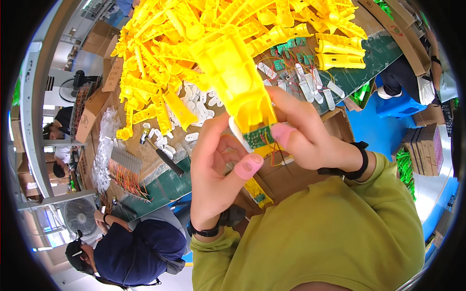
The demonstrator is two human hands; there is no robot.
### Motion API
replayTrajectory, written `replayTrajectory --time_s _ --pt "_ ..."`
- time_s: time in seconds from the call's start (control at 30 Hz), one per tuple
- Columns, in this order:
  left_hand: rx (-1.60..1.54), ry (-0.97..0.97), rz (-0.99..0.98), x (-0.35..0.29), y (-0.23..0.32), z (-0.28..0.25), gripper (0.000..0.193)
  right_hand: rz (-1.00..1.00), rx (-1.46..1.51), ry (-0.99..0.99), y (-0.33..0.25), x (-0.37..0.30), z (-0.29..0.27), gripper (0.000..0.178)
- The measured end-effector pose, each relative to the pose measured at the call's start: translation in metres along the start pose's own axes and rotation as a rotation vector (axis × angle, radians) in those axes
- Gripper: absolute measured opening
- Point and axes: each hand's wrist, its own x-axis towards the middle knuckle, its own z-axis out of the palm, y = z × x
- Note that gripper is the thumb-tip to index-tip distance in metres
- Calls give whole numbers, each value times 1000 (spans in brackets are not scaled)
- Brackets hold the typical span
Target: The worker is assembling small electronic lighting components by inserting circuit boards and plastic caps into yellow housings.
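Observation:
Both hands hold a yellow plastic shell [233, 72] up in front of me, its hollow inside facing me. Across its near end lies a small green circuit board [258, 137] with thin wires hanging from it. My right hand [313, 138] is closed on the shell's right side, its thumb pressed on the board's right end. My left hand [208, 167] grips the left side; its thumb is just below the board. A white edge shows by the left fingers, and I cannot tell what part it is. Below, another yellow piece with a green board [260, 196] is partly hidden.
A big pile of yellow shells [165, 53] covers the far table. Near it lie white oval pieces [194, 109], white cases with wired boards [310, 85], a black-handled tool [170, 162] and bundled wires [126, 177]. A co-worker [136, 250] sits at lower left.

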Motion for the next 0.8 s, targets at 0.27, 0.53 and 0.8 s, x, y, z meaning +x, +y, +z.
replayTrajectory --time_s 0.27,0.53,0.8 --pt "646 88 391 -4 -6 9 50 -2 134 70 9 4 5 31" --pt "985 -8 476 4 8 7 39 99 22 52 11 6 4 27" --pt "1174 -137 451 12 18 4 37 107 -24 86 14 2 9 30"
